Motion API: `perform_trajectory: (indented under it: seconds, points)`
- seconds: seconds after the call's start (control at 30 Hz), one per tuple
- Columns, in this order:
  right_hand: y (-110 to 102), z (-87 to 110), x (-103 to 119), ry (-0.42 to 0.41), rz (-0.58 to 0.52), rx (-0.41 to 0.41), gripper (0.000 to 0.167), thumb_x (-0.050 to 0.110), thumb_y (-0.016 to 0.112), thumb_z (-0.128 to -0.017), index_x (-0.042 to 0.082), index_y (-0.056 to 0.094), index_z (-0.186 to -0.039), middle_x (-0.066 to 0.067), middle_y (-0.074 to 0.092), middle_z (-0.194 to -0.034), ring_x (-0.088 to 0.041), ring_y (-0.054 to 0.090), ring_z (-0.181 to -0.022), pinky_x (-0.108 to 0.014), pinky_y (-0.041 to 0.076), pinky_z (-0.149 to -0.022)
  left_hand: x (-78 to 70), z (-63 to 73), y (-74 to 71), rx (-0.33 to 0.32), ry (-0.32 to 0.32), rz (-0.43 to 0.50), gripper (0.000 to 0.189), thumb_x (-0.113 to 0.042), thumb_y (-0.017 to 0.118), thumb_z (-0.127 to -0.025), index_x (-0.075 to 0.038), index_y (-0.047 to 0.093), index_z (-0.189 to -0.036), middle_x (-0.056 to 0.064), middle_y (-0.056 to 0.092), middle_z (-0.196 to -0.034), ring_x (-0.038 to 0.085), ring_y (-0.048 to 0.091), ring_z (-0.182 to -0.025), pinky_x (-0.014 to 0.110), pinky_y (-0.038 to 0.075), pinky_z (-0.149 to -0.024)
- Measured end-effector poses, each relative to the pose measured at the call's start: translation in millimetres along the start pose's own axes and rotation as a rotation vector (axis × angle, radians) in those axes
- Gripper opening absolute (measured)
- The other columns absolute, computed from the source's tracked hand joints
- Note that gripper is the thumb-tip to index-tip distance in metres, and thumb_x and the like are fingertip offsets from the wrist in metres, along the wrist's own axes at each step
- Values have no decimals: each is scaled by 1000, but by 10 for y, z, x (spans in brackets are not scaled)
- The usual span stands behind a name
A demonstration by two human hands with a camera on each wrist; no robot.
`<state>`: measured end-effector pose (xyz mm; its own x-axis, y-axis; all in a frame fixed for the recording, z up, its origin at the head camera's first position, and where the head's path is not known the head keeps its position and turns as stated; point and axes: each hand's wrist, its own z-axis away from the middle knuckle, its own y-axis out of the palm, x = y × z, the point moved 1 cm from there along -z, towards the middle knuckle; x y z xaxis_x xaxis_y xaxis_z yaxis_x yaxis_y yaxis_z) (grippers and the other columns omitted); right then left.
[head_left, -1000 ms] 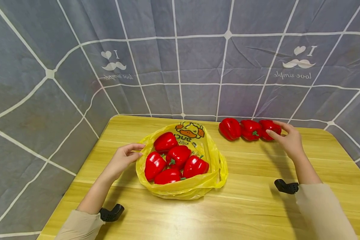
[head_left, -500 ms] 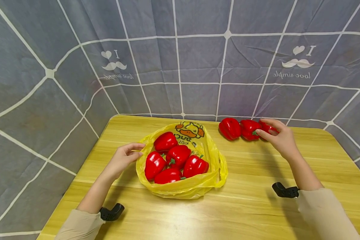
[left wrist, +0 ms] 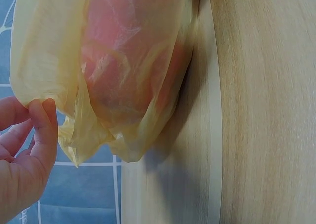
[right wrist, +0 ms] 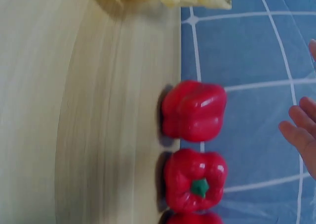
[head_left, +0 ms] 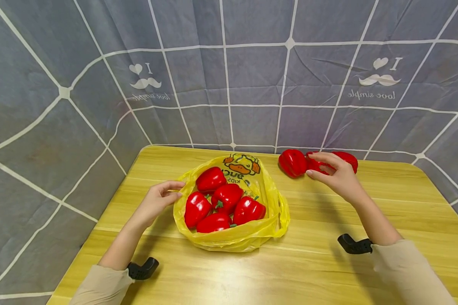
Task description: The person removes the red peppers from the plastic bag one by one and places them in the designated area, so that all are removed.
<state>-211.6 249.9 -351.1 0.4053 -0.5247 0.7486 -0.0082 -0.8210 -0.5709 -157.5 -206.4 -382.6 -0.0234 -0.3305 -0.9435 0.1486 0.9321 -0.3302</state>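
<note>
A yellow plastic bag with a duck print stands with its mouth wide, several red bell peppers inside. My left hand pinches the bag's left rim between thumb and fingers; the left wrist view shows the thin film in that pinch. Along the table's back edge lie three more red bell peppers. Over the middle one hovers my right hand, partly hiding it, thumb and fingers apart with nothing between them. In the right wrist view, the left pepper and the green-stemmed middle pepper show beside the fingers.
The wooden table meets a grey-blue cloth backdrop with white lines at its back and left. A looped bag handle sticks out on the bag's right side. Black wrist devices jut out below both forearms.
My right hand has moved left along the row, from the rightmost pepper to above the middle one. The peppers stay where they were, and the left hand keeps its pinch on the bag.
</note>
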Motion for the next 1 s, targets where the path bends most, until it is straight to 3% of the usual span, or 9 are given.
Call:
perform_trajectory:
  seconds: [0.23,0.67,1.0]
  points:
    - [136,-7,108,-37,-39,54,43,11,73,-80,4,60,-121,-9,54,-125,-1,47,-110,-14,43,-87,3,-11,0,-4,1,-11,33,-4,56,-90,9,54,-121,24,55,-117,15,57,-88,19,47,-78]
    - [441,-4,249,-195,-53,185,45,3,77,-73,1,63,-116,-10,60,-118,-4,48,-111,-27,45,-91,0,-4,5,-4,-1,-9,33,-4,57,-90,9,54,-121,23,55,-116,13,57,-87,19,47,-78]
    - [640,-26,310,-191,-116,318,42,9,75,-77,2,62,-116,-12,58,-121,-27,50,-116,-41,45,-91,-12,1,8,-2,2,-1,33,-3,57,-90,10,54,-121,24,55,-116,13,58,-88,19,47,-79]
